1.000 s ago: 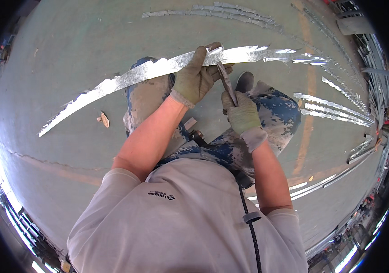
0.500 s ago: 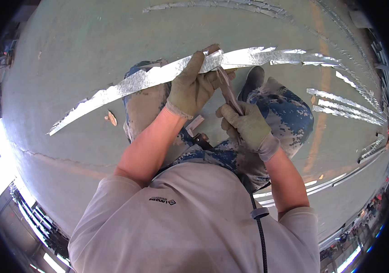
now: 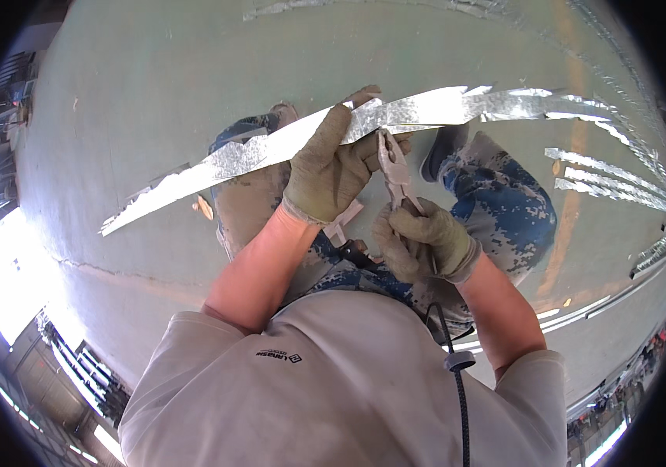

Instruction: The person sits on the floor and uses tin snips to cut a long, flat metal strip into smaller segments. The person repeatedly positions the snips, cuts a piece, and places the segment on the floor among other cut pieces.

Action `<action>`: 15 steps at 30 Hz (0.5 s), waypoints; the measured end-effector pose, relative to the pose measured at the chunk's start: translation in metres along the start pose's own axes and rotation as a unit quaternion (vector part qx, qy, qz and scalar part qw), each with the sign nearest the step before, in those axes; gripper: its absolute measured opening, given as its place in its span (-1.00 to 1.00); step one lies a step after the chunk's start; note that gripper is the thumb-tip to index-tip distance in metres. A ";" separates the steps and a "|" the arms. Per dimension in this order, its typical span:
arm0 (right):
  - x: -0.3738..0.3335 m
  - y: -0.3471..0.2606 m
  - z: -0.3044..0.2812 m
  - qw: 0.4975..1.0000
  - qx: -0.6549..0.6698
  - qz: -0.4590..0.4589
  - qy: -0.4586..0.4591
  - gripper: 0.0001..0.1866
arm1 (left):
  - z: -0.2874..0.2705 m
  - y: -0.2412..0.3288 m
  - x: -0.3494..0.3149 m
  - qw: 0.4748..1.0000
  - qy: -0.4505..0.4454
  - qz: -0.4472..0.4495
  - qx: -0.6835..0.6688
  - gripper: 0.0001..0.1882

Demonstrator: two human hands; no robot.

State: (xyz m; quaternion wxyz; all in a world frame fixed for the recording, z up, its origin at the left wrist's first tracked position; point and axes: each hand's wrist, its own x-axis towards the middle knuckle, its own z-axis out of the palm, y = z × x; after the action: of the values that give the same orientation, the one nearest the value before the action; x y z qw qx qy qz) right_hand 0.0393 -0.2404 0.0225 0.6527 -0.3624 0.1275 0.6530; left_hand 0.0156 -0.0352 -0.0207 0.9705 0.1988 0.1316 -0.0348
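Observation:
A long shiny sheet-metal strip (image 3: 271, 152) with jagged, folded edges lies crosswise in front of me, above my knees. My left hand (image 3: 329, 167), in a worn work glove, grips it near the middle, thumb on top and fingers underneath. My gloved right hand (image 3: 426, 237) is closed around the handles of a pair of pliers (image 3: 395, 167). The jaws point away from me and meet the strip's near edge beside my left fingers. Whether they bite the metal cannot be made out.
More jagged metal strips (image 3: 613, 179) lie on the green floor at the right, and others (image 3: 457, 6) at the far side. A dry leaf (image 3: 203, 207) lies left of my knee. A black cord (image 3: 461, 397) hangs down my shirt.
The pliers have turned in my right hand, so their flat side and joint now show. My left hand keeps its hold on the strip. The whole view has shifted slightly.

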 end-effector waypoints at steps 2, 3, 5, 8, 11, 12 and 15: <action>0.004 -0.003 0.001 0.997 -0.065 -0.042 -0.008 -0.57 | 0.009 0.001 0.001 0.999 0.019 0.009 0.028 -0.44; 0.004 -0.004 0.004 0.996 -0.076 -0.054 -0.006 -0.57 | 0.012 0.003 0.002 1.000 0.014 0.017 0.021 -0.44; 0.001 -0.005 0.015 0.993 -0.091 -0.078 0.002 -0.57 | 0.016 0.004 0.002 1.000 0.006 0.025 0.007 -0.43; -0.001 0.011 0.018 0.989 -0.079 -0.114 0.050 -0.58 | 0.007 0.003 0.002 0.999 -0.043 0.022 0.009 -0.41; -0.009 0.014 0.023 0.981 -0.117 -0.123 0.089 -0.55 | 0.003 0.002 -0.001 0.998 -0.053 0.022 0.028 -0.40; -0.010 0.015 0.023 0.977 -0.138 -0.126 0.104 -0.54 | 0.003 0.001 -0.001 0.998 -0.049 0.022 0.038 -0.40; -0.010 0.022 0.023 0.963 -0.184 -0.132 0.148 -0.52 | -0.004 -0.003 0.001 0.996 -0.077 0.036 0.008 -0.40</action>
State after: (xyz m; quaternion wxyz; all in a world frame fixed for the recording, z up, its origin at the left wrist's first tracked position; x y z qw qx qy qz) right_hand 0.0106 -0.2362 0.0385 0.6290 -0.5824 0.0513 0.5123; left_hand 0.0156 -0.0361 -0.0262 0.9768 0.2079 0.0492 -0.0165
